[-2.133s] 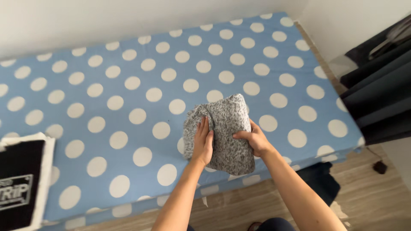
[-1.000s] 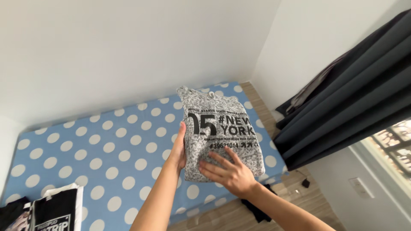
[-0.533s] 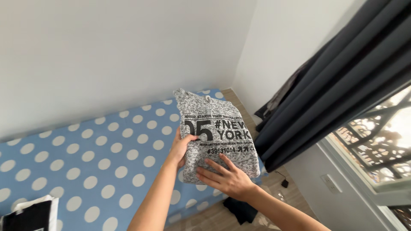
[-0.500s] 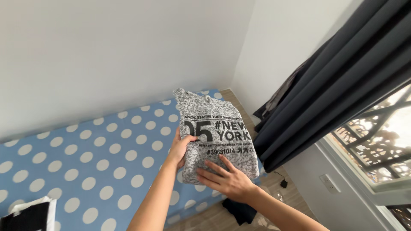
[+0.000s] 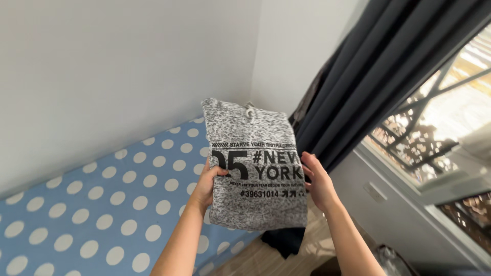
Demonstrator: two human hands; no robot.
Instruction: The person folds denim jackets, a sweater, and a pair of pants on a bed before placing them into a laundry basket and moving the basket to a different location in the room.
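Observation:
A folded grey speckled sweatshirt [image 5: 255, 163] with black printed lettering and a drawstring at its top is held up in front of me, above the bed's right end. My left hand [image 5: 208, 183] grips its left edge, thumb on the front. My right hand [image 5: 318, 180] holds its right edge, fingers wrapped around the side.
A bed with a blue sheet with white dots [image 5: 102, 214] lies below at the left, against a white wall [image 5: 112, 66]. Dark curtains [image 5: 368, 82] hang at the right beside a window with a grille [image 5: 434, 128]. A dark cloth [image 5: 284, 240] lies on the wooden floor.
The sweatshirt was lifted off the bed and turned print side toward me. My right hand slid from its front to its right edge. My view swung right toward the window.

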